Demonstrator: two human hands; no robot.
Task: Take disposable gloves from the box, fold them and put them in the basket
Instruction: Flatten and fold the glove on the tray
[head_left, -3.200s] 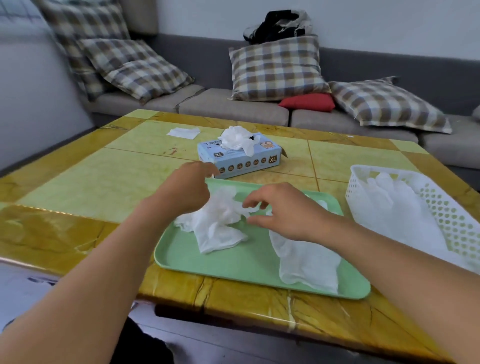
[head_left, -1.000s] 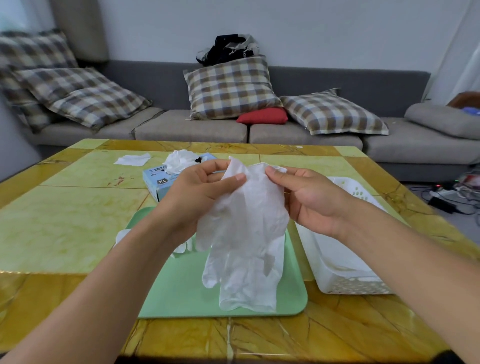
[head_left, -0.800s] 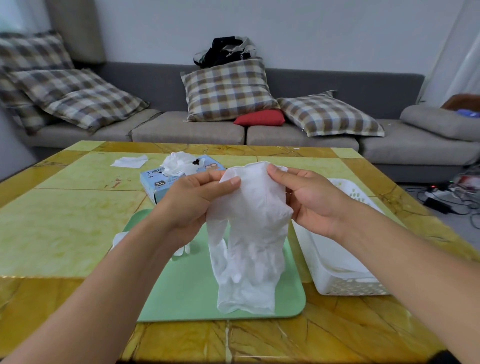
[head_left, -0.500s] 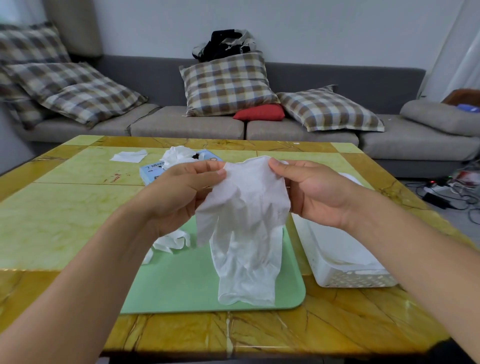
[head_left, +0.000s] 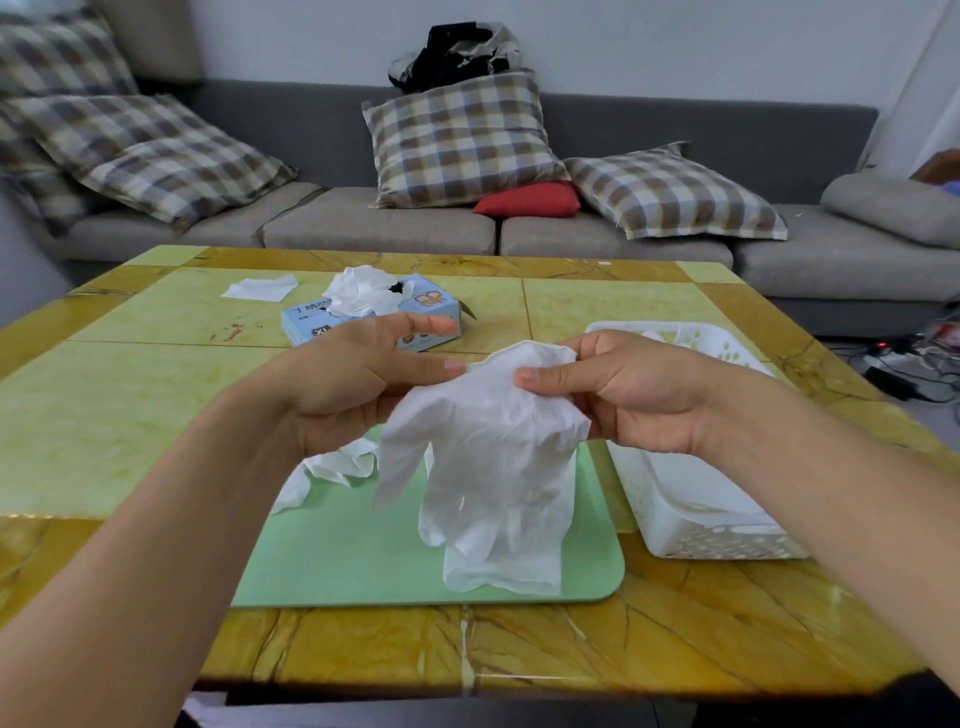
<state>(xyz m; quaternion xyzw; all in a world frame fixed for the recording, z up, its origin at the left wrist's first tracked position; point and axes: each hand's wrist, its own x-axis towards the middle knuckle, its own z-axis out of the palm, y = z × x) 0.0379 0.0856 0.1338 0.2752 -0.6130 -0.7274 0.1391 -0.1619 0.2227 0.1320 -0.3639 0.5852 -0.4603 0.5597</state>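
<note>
Thin white film glove (head_left: 493, 467) hangs over the tray (head_left: 363, 561): left hand (head_left: 353, 384) at nine o'clock, fingers spread, touching; right hand (head_left: 623, 395) at three o'clock pinches the cuff. Judged light, limp, slippery; grip the cuff edge.

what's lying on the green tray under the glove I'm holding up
On the green tray a crumpled glove lies at its left edge, partly behind the left hand. The held glove hides the tray's middle.
</note>
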